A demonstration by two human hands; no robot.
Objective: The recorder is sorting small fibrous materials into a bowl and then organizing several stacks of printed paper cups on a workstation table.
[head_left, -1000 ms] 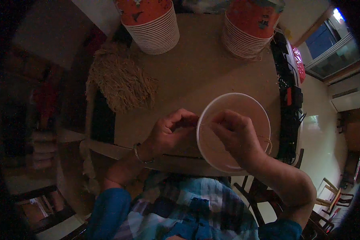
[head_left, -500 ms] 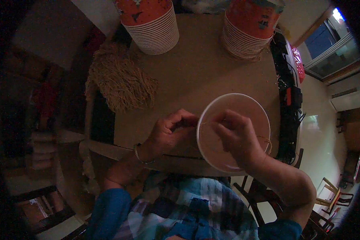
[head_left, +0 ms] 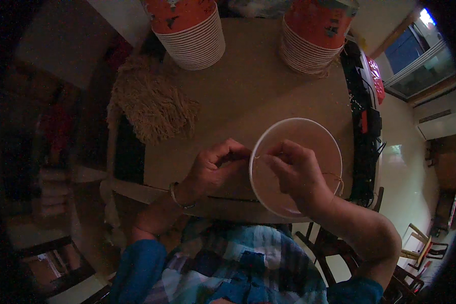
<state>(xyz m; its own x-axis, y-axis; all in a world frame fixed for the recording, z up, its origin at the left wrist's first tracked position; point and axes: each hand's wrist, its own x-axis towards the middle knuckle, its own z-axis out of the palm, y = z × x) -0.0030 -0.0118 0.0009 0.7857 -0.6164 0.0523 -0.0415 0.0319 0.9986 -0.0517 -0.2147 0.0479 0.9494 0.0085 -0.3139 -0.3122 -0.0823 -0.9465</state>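
A white paper bucket [head_left: 321,144] stands with its mouth toward me at the table's near edge. My right hand [head_left: 301,169] reaches into its mouth, thumb and forefinger closed on a thin string [head_left: 257,156] at the left rim. Against the outside of that rim is my left hand [head_left: 218,164], its fingers pinched together; what they hold is hidden in shadow. A cord loop [head_left: 335,178] hangs at the bucket's right rim. Left of the hands lies a heap of tan strings [head_left: 154,104].
Two stacks of nested paper buckets, a left stack [head_left: 195,43] and a right stack [head_left: 309,48], stand at the table's far side, with red upper parts. Along the right edge lie black cables and a power strip [head_left: 372,121]. Wooden chairs [head_left: 415,243] stand on the floor at right.
My right fingertips have shifted slightly toward the bucket's left rim, and the string there now bends in a small curve. My left hand and the bucket have stayed in place.
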